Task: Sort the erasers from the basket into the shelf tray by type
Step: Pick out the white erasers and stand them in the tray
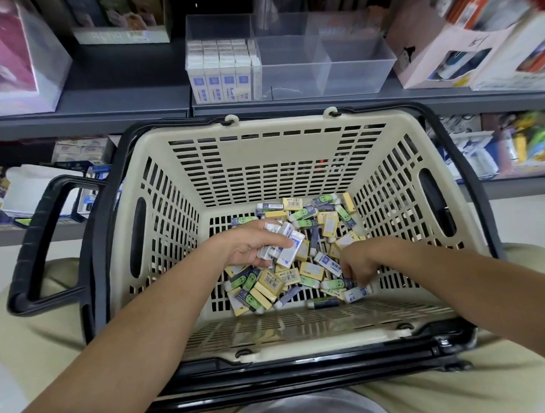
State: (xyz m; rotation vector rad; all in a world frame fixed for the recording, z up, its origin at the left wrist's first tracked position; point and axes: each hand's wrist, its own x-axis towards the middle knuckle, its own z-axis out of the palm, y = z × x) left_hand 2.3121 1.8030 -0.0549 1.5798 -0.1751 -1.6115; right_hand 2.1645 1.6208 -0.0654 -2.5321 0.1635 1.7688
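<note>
Left hand [251, 247] clutches several white-blue erasers [286, 247] inside the basket [160, 210]. At its 3 o'clock, right hand [359, 263] curls into the eraser pile [277, 282], grasp unclear.

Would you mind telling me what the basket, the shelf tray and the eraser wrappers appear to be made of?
The basket looks like moulded beige plastic, matte, with slotted walls. The shelf tray seems clear rigid plastic, probably acrylic: you see through its walls. The eraser wrappers look like printed paper or card sleeves, with barcodes; I cannot be sure.
</note>
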